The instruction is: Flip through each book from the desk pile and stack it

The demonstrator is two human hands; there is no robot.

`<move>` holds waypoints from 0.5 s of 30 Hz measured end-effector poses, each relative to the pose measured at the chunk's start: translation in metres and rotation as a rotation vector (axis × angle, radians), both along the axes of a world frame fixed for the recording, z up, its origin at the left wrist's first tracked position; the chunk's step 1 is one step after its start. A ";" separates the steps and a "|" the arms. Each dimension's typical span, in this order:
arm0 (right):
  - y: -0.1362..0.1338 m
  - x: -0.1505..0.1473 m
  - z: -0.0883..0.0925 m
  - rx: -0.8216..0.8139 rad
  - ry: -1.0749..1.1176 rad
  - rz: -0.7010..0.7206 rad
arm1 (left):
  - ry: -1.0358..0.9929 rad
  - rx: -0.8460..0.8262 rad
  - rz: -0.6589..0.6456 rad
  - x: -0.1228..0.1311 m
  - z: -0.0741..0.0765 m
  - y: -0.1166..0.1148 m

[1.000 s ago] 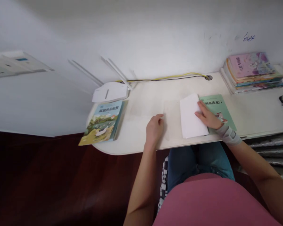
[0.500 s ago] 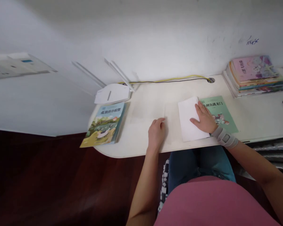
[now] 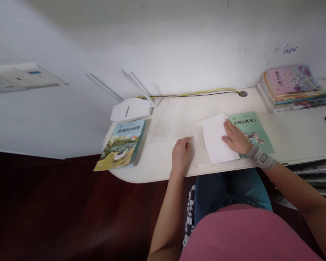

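Note:
A white sheet lies at the left edge of a green picture book on the white desk. Whether the sheet is part of the book or loose paper, I cannot tell. My right hand is open and flat, its fingers pressed where the sheet meets the green cover. A grey strap goes around that wrist. To the left of the sheet, my left hand rests on the desk with curled fingers and nothing visible in them. Its fingertips are partly hidden.
A blue and yellow picture book overhangs the desk's left end, in front of a white router with antennas. Yellow and black cables run along the wall to a hole. A book stack stands at the back right.
The white sheet's left edge has shifted slightly left and now looks curved. My right hand has slid a little to the right and down. My left hand stays about where it was.

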State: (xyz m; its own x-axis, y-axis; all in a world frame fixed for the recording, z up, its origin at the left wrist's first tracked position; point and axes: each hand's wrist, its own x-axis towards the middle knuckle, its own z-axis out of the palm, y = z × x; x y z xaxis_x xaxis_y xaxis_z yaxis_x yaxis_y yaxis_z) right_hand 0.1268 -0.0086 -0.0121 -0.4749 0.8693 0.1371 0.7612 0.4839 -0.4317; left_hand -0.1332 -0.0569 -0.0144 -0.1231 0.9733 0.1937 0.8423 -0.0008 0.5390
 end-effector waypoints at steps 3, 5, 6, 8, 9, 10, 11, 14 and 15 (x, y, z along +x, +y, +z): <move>-0.002 -0.004 0.002 0.025 -0.070 -0.020 | -0.011 0.004 0.007 0.000 0.000 -0.001; -0.001 -0.004 0.002 0.023 -0.074 -0.041 | -0.031 0.012 0.016 -0.001 -0.001 -0.001; 0.000 -0.003 0.001 0.021 -0.063 -0.049 | -0.045 0.017 0.021 -0.001 -0.001 -0.001; 0.002 -0.001 0.000 0.020 -0.028 -0.057 | -0.069 0.024 0.027 -0.001 -0.002 -0.002; 0.003 0.000 -0.001 0.019 -0.011 -0.062 | -0.079 0.028 0.027 -0.001 -0.002 -0.002; 0.004 0.000 -0.001 0.018 0.001 -0.067 | -0.089 0.032 0.027 -0.002 -0.002 -0.002; 0.004 0.001 -0.001 0.014 0.007 -0.075 | -0.099 0.037 0.030 -0.002 -0.002 -0.002; 0.004 0.000 0.002 -0.003 -0.012 -0.107 | -0.144 0.053 0.056 -0.002 -0.003 -0.002; 0.004 -0.002 0.003 -0.006 -0.028 -0.117 | -0.161 0.054 0.067 -0.002 -0.003 -0.002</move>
State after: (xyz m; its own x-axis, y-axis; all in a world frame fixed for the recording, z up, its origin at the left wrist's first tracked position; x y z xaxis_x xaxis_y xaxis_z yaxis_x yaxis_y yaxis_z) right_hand 0.1248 -0.0051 -0.0092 -0.3738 0.9197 0.1196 0.8240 0.3885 -0.4124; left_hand -0.1348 -0.0589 -0.0177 -0.2211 0.9505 0.2185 0.7446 0.0198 0.6673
